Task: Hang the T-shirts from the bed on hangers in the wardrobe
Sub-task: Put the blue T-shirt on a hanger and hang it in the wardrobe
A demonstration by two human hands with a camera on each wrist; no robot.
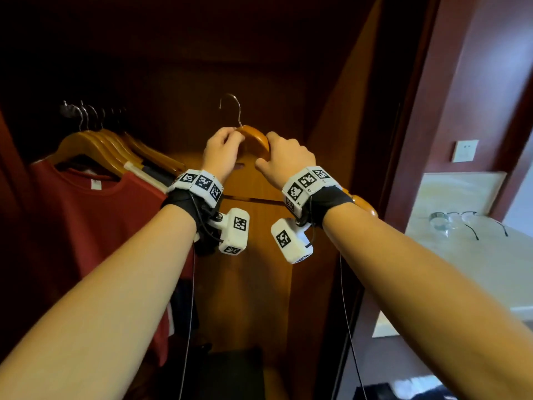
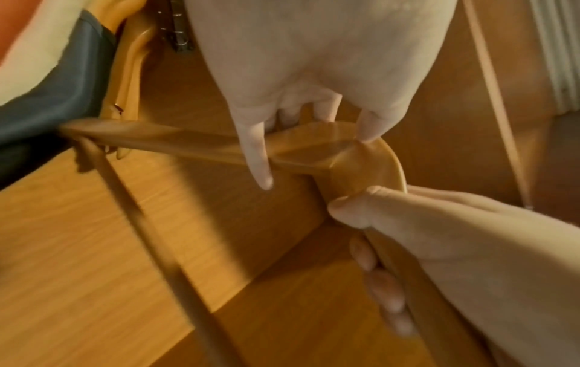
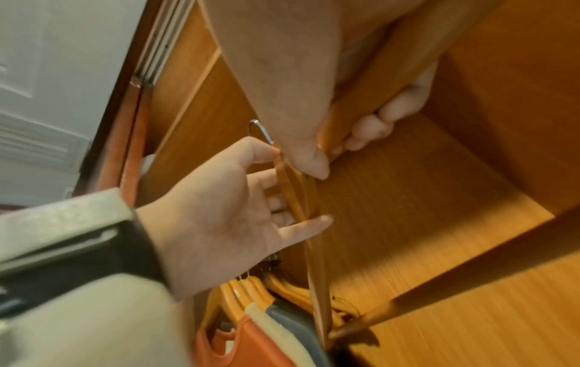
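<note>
Dark wooden wardrobe (image 1: 340, 116), door open, lit warm inside; pale counter to the right w/ a pair of glasses (image 1: 487, 223) on it. Both hands are up at one empty wooden hanger (image 1: 255, 137), held in mid-air w/ its steel hook (image 1: 232, 108) free of any rail. Left hand (image 1: 220, 153) curls round the left shoulder near the neck, little finger sticking out; right hand (image 1: 284, 160) grips the right shoulder, thumb on top, fingers wrapped under. Hanger looks stiff, light, lacquered smooth, so prob. a bit slippery; curved arms plus a thin crossbar. Best hold is the thick neck by the hook, not the bar. Row of matching hangers (image 1: 109, 145) at left carries shirts already: red T-shirt (image 1: 83, 215) in front, cream and grey ones behind. Soft, limp cotton. No bed or loose shirt in view.
</note>
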